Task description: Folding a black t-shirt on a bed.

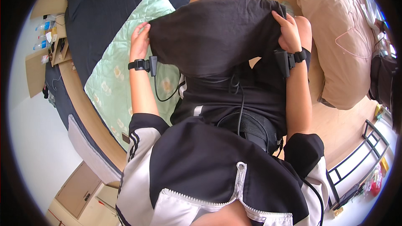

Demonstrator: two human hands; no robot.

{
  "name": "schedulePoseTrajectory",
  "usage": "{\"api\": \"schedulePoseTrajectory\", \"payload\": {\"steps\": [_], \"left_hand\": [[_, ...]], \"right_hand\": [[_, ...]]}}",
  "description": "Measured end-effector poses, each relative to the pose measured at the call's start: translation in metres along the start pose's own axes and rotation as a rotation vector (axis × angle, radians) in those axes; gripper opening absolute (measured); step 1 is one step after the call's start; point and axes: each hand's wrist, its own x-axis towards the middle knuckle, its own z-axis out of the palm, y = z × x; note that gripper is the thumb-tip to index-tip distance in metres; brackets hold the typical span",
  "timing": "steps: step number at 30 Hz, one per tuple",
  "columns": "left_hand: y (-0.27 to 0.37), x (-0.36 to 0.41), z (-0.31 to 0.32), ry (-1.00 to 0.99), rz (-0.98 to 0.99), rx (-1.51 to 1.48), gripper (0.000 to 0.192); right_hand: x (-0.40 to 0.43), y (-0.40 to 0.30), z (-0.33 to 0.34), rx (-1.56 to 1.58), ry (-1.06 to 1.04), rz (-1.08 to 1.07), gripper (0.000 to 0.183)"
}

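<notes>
A dark, nearly black piece of cloth [213, 34] is spread between my hands above my lap and thighs. Its left edge is gripped by my left hand [140, 40], the thumb lying along the border. My right hand [288, 31] pinches the far right corner, index finger stretched over the fabric. The cloth sags towards me in the middle, with creases near the right end. Whether it is a garment cannot be told. Each wrist wears a black strap, with a small device on the left [153, 66] and another on the right [282, 62].
To my left, a pale green floral quilt [110, 81] lies on a dark blue bed sheet [94, 15]. A beige bundle of bedding [339, 44] with a pink hanger [353, 44] on it lies at the right. Black cables [241, 110] hang over my lap.
</notes>
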Motion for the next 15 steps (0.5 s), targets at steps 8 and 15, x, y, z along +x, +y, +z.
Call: {"api": "schedulePoseTrajectory", "payload": {"steps": [8,15], "left_hand": [[-0.038,0.028,0.001,-0.096,-0.200,0.171,0.050],[-0.035,0.027,0.011,-0.032,-0.249,0.384,0.039]], "right_hand": [[-0.010,-0.021,0.003,0.100,0.053,-0.046,0.028],[-0.019,-0.033,0.013,0.088,0.108,-0.056,0.035]]}}
